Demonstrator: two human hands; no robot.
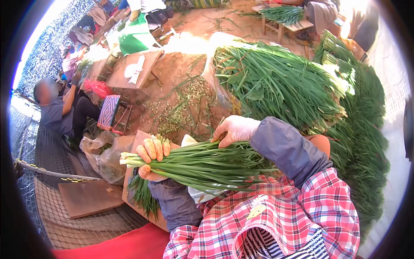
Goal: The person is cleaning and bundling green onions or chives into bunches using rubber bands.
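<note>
A bundle of garlic chives (207,162) lies across in front of my chest, white stem ends to the left and green leaves to the right. My left hand (152,154) is wrapped round it near the stem ends. Over the upper edge of the leaves, my right hand (237,130) in a thin whitish glove pinches at some leaf blades; exactly what sits between the fingertips is hard to make out. Beneath my left hand, more chives (144,194) rest on a board (129,183).
A big heap of chives (276,82) lies ahead on plastic, with more piled along the right (362,151). A clear plastic bag (103,157) and a brown board (90,197) are at left. A seated person (64,103) is beside a woven stool (108,111). Trimmings litter the ground.
</note>
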